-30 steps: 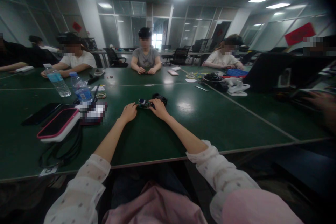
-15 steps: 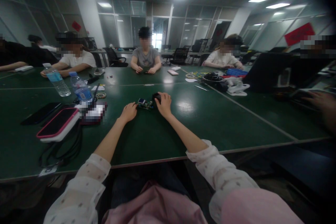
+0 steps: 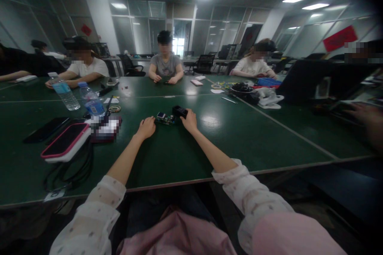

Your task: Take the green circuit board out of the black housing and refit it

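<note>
A small green circuit board [image 3: 168,120] with a little screen [image 3: 161,115] lies on the green table between my two hands. At its left end is my left hand [image 3: 146,128], resting low on the table with its fingers extended and loosely curved; whether the fingertips touch the board's edge is hard to make out. My right hand [image 3: 189,121] is closed on the near right end of a black box-shaped piece [image 3: 179,111], just right of the board. The box's upper face shows markings too small to read.
To the left are two water bottles [image 3: 91,101], a pink-rimmed phone-like device [image 3: 66,140], a black phone [image 3: 46,129], cables and a tape roll [image 3: 114,109]. A pen [image 3: 229,100] and a pile of cables [image 3: 243,88] lie right. Several people sit around the table [image 3: 254,143].
My right hand has shifted slightly right and down, from covering the black box to gripping its near end, so more of the box shows. My left hand has barely moved.
</note>
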`<move>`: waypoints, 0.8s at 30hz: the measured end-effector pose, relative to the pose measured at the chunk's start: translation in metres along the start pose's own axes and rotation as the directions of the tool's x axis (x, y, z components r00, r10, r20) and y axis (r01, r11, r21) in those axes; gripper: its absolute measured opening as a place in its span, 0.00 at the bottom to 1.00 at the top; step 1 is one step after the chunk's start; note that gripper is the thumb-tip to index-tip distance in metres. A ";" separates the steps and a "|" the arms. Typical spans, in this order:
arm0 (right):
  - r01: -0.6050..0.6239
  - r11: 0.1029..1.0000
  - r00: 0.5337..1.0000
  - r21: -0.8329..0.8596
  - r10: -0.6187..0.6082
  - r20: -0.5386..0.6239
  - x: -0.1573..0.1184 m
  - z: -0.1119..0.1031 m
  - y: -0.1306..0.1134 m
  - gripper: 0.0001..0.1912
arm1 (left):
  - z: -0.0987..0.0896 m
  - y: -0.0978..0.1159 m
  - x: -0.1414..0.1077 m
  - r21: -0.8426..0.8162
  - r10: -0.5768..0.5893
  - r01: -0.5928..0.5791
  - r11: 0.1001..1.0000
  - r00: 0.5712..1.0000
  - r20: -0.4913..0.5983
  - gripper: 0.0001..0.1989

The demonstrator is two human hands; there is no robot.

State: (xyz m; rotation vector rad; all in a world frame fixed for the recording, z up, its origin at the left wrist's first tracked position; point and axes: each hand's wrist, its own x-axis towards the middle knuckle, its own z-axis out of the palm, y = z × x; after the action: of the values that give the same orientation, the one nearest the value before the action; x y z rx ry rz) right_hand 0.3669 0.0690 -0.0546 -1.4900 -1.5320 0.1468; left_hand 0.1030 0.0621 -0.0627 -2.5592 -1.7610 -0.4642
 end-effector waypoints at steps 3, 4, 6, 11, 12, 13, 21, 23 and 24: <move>0.034 0.994 0.998 0.103 -0.029 -0.050 0.003 -0.005 -0.011 0.26 | 0.000 -0.001 0.000 0.009 0.015 -0.015 1.000 1.000 -0.004 0.24; 0.072 0.988 0.996 0.137 -0.065 -0.057 0.003 -0.007 -0.016 0.26 | 0.000 -0.001 -0.001 0.013 0.021 -0.021 1.000 1.000 -0.006 0.24; 0.184 0.962 0.983 0.203 -0.181 -0.033 0.002 -0.010 -0.028 0.27 | 0.001 -0.001 0.000 0.019 0.025 -0.025 1.000 1.000 -0.015 0.24; 0.290 0.923 0.940 0.253 -0.325 0.107 -0.009 -0.009 -0.049 0.27 | 0.005 -0.003 0.001 0.020 -0.002 0.003 1.000 1.000 -0.022 0.23; 0.303 0.920 0.931 0.249 -0.341 0.129 -0.011 -0.008 -0.051 0.27 | 0.006 -0.003 0.001 0.020 -0.008 0.008 1.000 1.000 -0.025 0.23; 0.314 0.919 0.923 0.240 -0.355 0.147 -0.012 -0.007 -0.051 0.28 | 0.006 -0.003 0.001 0.023 -0.010 0.010 1.000 1.000 -0.030 0.23; 0.320 0.936 0.854 0.144 -0.351 0.385 -0.015 0.000 -0.036 0.29 | -0.002 0.003 -0.003 0.036 0.015 -0.013 0.999 0.999 -0.031 0.23; 0.317 0.937 0.843 0.150 -0.350 0.408 -0.017 0.003 -0.032 0.29 | -0.003 0.005 -0.003 0.036 0.003 -0.001 0.999 0.999 -0.043 0.24; 0.315 0.937 0.844 0.153 -0.350 0.406 -0.017 0.004 -0.031 0.29 | -0.003 0.006 -0.003 0.034 0.000 0.002 0.999 0.999 -0.050 0.25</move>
State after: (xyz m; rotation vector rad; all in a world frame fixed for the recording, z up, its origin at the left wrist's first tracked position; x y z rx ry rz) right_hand 0.3390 0.0495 -0.0455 -1.1481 -2.0916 0.3446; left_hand 0.1063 0.0567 -0.0596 -2.5014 -1.7392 -0.4891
